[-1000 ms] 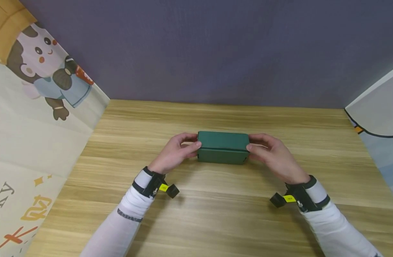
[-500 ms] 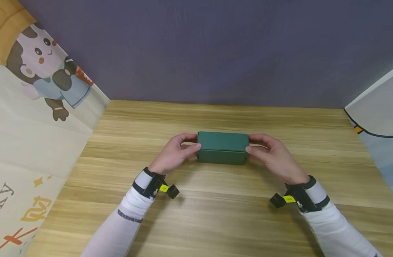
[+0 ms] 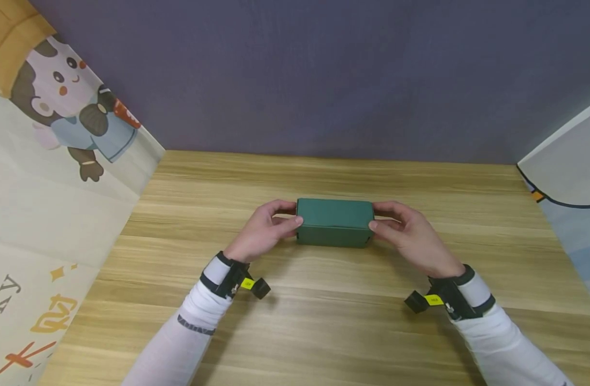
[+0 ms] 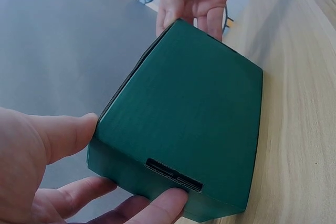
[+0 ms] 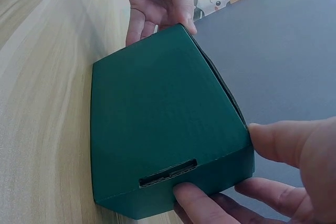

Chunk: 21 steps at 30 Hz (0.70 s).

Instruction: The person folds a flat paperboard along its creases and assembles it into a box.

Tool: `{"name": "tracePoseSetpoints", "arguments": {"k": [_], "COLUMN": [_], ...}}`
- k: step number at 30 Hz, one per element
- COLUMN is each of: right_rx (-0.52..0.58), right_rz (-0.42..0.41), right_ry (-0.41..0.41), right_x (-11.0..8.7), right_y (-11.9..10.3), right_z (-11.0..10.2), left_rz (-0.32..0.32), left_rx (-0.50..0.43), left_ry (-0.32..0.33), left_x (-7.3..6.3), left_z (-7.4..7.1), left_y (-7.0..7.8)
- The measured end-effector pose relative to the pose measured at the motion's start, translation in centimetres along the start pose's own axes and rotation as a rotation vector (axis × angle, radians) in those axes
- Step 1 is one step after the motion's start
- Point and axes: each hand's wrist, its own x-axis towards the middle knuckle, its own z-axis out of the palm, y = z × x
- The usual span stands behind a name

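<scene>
A small green cardboard box (image 3: 334,213) sits at mid-table in the head view, its lid down over the top. At its left end my left hand (image 3: 261,229) holds it, thumb on the near top corner and fingers against the end wall. My right hand (image 3: 415,236) grips the opposite end in a mirrored way. From the left wrist, the box (image 4: 184,108) shows a slot in its lower end edge and a thin dark gap along the lid seam. The right wrist view has the same box (image 5: 157,114) with a similar slot. Its inside is hidden.
Under the box is a wood-grain table (image 3: 324,327). A dark blue-grey panel (image 3: 324,80) rises behind it. Printed cloth (image 3: 44,214) with a cartoon figure borders the left side, and a pale printed sheet (image 3: 575,161) borders the right.
The dark gap at the lid's front edge has narrowed as the lid went down. Both hands stay at the ends of the box, with the thumbs slightly lower.
</scene>
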Motion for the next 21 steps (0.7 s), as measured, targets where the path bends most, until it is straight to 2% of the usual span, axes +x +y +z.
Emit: {"name": "tracePoseSetpoints", "arguments": {"k": [10,15,21], "right_rx": [0.022,0.071,0.047], "right_rz": [0.013,0.024,0.086], "right_ry": [-0.002,-0.010,-0.026], "right_x": [-0.05,-0.11,-0.23], "right_y": [0.08,0.21,0.12], "right_z": [0.11,0.07,0.08], "left_rz": [0.005,-0.019,-0.061], "left_rx": [-0.006,0.016,0.045], "left_ry": [0.004,0.013,0.006], "left_x": [-0.02,-0.20,-0.34], "left_z": [-0.05,-0.09,-0.05], "left_y": [-0.09,0.01,0.04]}}
